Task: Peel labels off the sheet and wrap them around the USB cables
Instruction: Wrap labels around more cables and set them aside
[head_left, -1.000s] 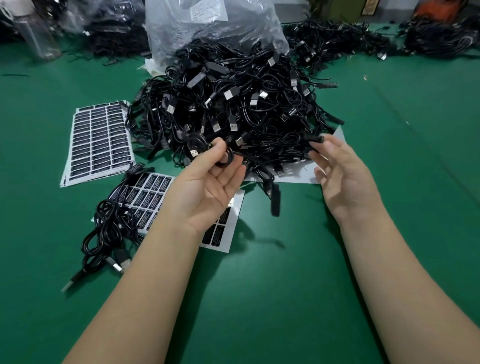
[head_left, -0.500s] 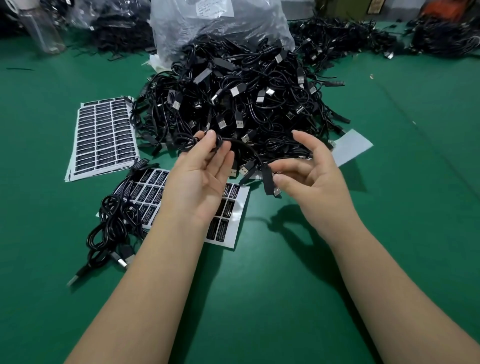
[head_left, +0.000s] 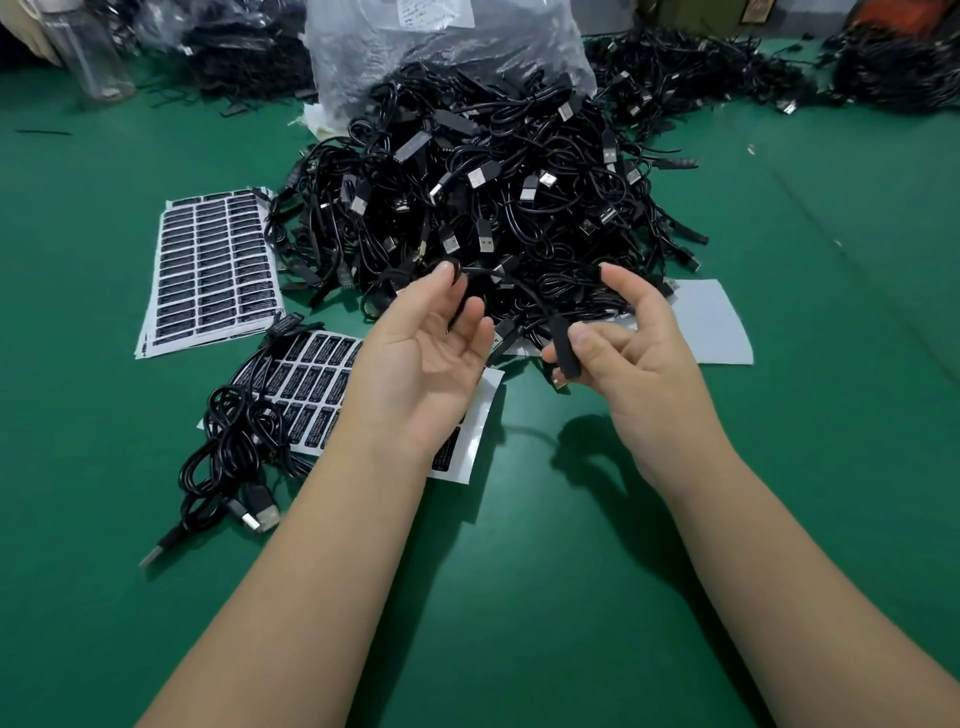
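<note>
Lying at far left on the green bench (head_left: 519, 597), a stack of label sheets (head_left: 210, 270) is seen, its print too small to be read. Just right, a small coiled cable bundle (head_left: 228, 457) overlaps a second label sheet (head_left: 306, 379), partly hidden beneath the left hand (head_left: 421, 364). That hand's grip is pinched on a cable loop (head_left: 457, 273), remaining fingers relaxed. Behind, the USB cable pile (head_left: 493, 208) is heaped, topped by a clear plastic bag (head_left: 447, 47) cut off at the frame edge. The right hand (head_left: 634, 353) holds a black connector (head_left: 563, 345) between thumb and fingers. A blank backing sheet (head_left: 711, 327) is partly covered by cables.
</note>
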